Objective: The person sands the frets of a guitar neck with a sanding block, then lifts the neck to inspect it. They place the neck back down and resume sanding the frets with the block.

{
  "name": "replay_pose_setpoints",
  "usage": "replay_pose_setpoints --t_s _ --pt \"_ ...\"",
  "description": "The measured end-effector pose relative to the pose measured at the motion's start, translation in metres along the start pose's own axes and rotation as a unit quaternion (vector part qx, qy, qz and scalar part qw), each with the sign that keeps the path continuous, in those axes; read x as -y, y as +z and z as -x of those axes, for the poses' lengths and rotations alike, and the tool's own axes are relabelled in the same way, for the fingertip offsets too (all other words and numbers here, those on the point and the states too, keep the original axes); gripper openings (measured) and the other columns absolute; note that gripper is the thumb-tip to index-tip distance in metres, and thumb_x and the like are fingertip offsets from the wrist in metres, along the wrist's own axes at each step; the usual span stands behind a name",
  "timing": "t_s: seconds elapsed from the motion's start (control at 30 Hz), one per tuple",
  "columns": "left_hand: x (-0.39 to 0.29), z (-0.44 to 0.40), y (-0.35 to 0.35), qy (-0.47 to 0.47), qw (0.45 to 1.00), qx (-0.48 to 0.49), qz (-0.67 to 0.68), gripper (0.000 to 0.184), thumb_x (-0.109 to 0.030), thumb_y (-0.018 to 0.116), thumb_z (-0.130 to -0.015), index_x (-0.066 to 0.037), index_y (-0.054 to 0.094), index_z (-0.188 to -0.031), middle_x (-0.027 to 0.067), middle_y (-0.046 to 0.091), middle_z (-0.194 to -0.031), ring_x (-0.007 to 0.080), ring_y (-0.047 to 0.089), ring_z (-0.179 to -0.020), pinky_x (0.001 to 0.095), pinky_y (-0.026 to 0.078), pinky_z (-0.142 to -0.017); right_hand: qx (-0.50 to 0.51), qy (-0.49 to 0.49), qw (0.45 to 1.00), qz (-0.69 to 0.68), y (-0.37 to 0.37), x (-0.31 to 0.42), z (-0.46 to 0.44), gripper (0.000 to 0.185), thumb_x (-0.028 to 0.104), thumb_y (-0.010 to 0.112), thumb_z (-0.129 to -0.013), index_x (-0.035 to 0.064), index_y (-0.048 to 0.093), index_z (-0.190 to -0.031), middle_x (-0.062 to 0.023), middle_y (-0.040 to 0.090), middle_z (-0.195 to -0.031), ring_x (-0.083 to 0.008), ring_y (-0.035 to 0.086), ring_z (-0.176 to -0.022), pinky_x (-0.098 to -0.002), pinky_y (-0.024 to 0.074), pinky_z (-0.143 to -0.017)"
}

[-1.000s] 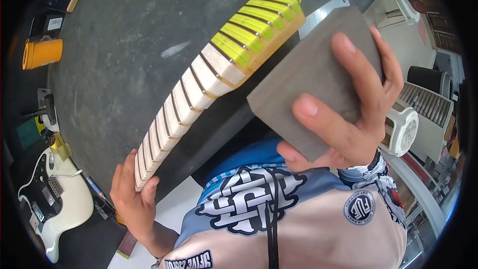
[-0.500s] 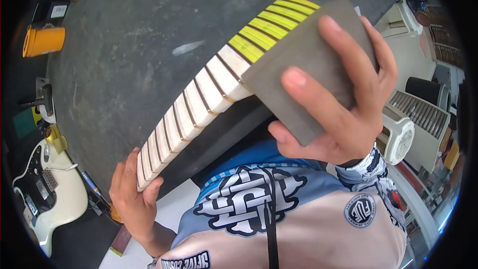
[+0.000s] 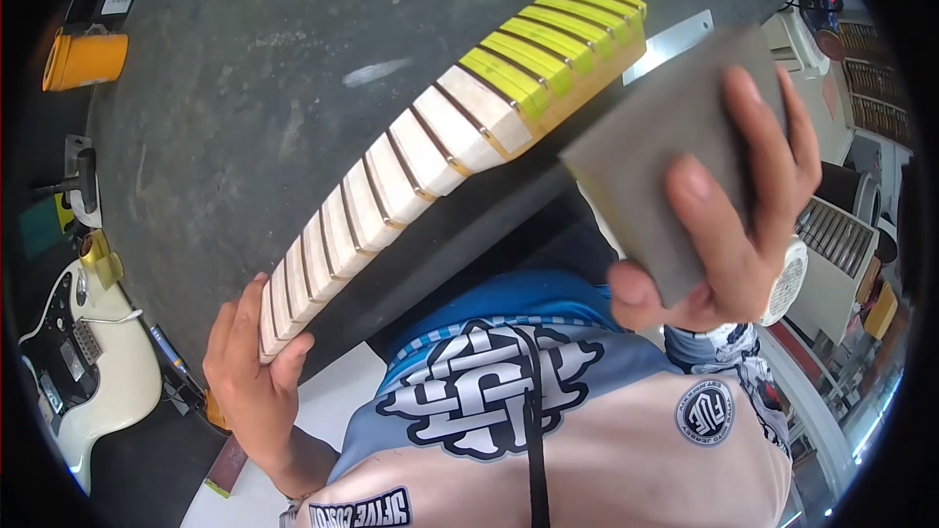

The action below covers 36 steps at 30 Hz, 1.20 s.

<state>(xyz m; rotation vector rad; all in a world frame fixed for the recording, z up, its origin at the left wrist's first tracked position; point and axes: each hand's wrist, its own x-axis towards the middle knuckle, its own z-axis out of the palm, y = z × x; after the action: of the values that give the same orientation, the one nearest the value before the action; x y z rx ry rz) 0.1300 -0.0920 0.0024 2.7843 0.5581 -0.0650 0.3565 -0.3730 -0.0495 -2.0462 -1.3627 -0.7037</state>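
Grey block (image 3: pixel 641 166), one, flat-faced and square-cornered, a yellowish tint along its near edge; gripped by the right hand (image 3: pixel 748 269), fingers spread and bent over the broad face, thumb at the lower corner. Printed shirt (image 3: pixel 626 411), pink and blue, black cord down the front. Left hand (image 3: pixel 254 372), fingers and thumb closed around the narrow end of a guitar neck (image 3: pixel 391 171). Neck, one, slanting above the tabletop just beside the block, a gap showing between them; whether anything else supports it cannot be told. Condition: thin metal frets bare in rows, the wood between covered by off-white tape along most of the length and yellow-green tape (image 3: pixel 548 47) at the wide end; pale wood visible along the side there. Black tabletop (image 3: pixel 235 127), scuffed, with one whitish smear. Metal strip (image 3: pixel 675 44), beyond the block, partly covered by it. Guitar body (image 3: pixel 132 372), cream, with black plate and metal bridge, at the left edge. Orange cup (image 3: pixel 88 61), one, tipped sideways in this view, interior not visible. Black box (image 3: pixel 90 0), white label, contents unseen. Pale rack (image 3: pixel 836 244), far right, holding a row of thin grey pieces, too small to identify.
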Motion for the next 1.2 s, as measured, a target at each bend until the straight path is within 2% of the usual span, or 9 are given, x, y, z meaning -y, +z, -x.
replay_pose_setpoints --t_s 0.2,0.33,0.53,0.7,0.77,0.93,1.03,1.07,1.2 --pt "0.0 0.002 0.003 0.007 1.0 -0.011 -0.005 0.075 -0.06 0.064 -0.087 0.006 0.063 -0.122 0.0174 0.063 -0.09 0.0334 0.062 -0.076 0.0399 0.049 -0.066 0.068 0.021 0.996 0.044 0.021 0.007 -0.035 0.051 0.045 0.074 -0.079 0.0083 0.073 -0.115 -0.0272 0.067 -0.119 -0.0386 0.063 -0.112 -0.0568 0.0403 -0.106" --pt "-0.002 0.002 0.002 0.0 1.0 -0.006 -0.001 0.075 -0.061 0.064 -0.087 0.006 0.063 -0.122 0.0173 0.063 -0.09 0.0333 0.062 -0.076 0.0397 0.049 -0.066 0.051 0.028 0.997 0.044 0.04 0.006 -0.058 0.05 0.042 0.077 -0.075 0.0093 0.074 -0.113 -0.025 0.068 -0.121 -0.0365 0.064 -0.111 -0.0551 0.0399 -0.107" --pt "-0.001 0.001 0.002 0.004 1.0 -0.012 -0.003 0.074 -0.061 0.064 -0.088 0.005 0.063 -0.122 0.0171 0.063 -0.089 0.0331 0.062 -0.075 0.0394 0.049 -0.065 0.031 0.028 0.999 0.003 0.022 0.002 -0.027 0.051 0.036 0.079 -0.069 0.0118 0.076 -0.114 -0.0197 0.071 -0.116 -0.031 0.066 -0.109 -0.0503 0.0407 -0.105" --pt "-0.002 0.002 0.004 0.013 1.0 -0.019 -0.009 0.073 -0.059 0.065 -0.087 0.005 0.063 -0.122 0.0171 0.063 -0.089 0.0331 0.062 -0.075 0.0393 0.049 -0.065 0.05 0.043 0.996 0.054 0.032 0.006 -0.059 0.053 0.032 0.081 -0.066 0.0102 0.076 -0.113 -0.0175 0.071 -0.115 -0.0297 0.066 -0.107 -0.0472 0.0412 -0.104" --pt "-0.002 0.002 0.003 0.013 1.0 -0.016 -0.01 0.073 -0.059 0.066 -0.087 0.005 0.063 -0.122 0.0172 0.063 -0.089 0.0332 0.062 -0.075 0.0393 0.049 -0.065 0.043 0.05 0.997 0.045 0.031 0.006 -0.062 0.053 0.033 0.081 -0.066 0.01 0.076 -0.113 -0.0176 0.071 -0.115 -0.0294 0.066 -0.108 -0.0466 0.0411 -0.103" --pt "0.0 0.0 0.0 0.011 1.0 -0.006 -0.004 0.072 -0.058 0.066 -0.088 0.005 0.063 -0.123 0.017 0.063 -0.088 0.033 0.062 -0.074 0.0392 0.049 -0.065 -0.02 -0.002 0.999 0.039 0.007 -0.01 -0.009 0.051 0.049 0.066 -0.086 0.0087 0.071 -0.117 -0.0304 0.066 -0.118 -0.0409 0.063 -0.113 -0.0582 0.0414 -0.105" --pt "0.0 -0.001 0.0 0.011 1.0 -0.001 0.004 0.072 -0.058 0.065 -0.088 0.005 0.063 -0.123 0.017 0.062 -0.088 0.0328 0.062 -0.074 0.039 0.049 -0.065 -0.009 0.014 0.999 0.039 -0.001 -0.002 0.004 0.054 0.051 0.06 -0.091 0.0075 0.067 -0.121 -0.0338 0.064 -0.12 -0.0451 0.062 -0.113 -0.0626 0.0407 -0.104" --pt "0.0 -0.001 -0.001 0.011 1.0 0.0 0.009 0.072 -0.058 0.065 -0.088 0.005 0.063 -0.123 0.017 0.062 -0.088 0.0327 0.062 -0.074 0.039 0.048 -0.065 0.003 0.004 0.999 0.039 -0.002 -0.004 0.006 0.054 0.051 0.059 -0.092 0.0076 0.065 -0.123 -0.0341 0.064 -0.121 -0.0454 0.062 -0.113 -0.0631 0.0405 -0.104" --pt "-0.005 0.001 0.0 0.011 1.0 -0.006 0.005 0.072 -0.059 0.065 -0.089 0.005 0.063 -0.123 0.0173 0.063 -0.088 0.0328 0.062 -0.075 0.0392 0.049 -0.066 0.017 -0.003 1.0 0.006 0.012 -0.009 -0.01 0.052 0.046 0.072 -0.08 0.0094 0.071 -0.118 -0.0285 0.066 -0.122 -0.0403 0.062 -0.113 -0.0591 0.0412 -0.105"
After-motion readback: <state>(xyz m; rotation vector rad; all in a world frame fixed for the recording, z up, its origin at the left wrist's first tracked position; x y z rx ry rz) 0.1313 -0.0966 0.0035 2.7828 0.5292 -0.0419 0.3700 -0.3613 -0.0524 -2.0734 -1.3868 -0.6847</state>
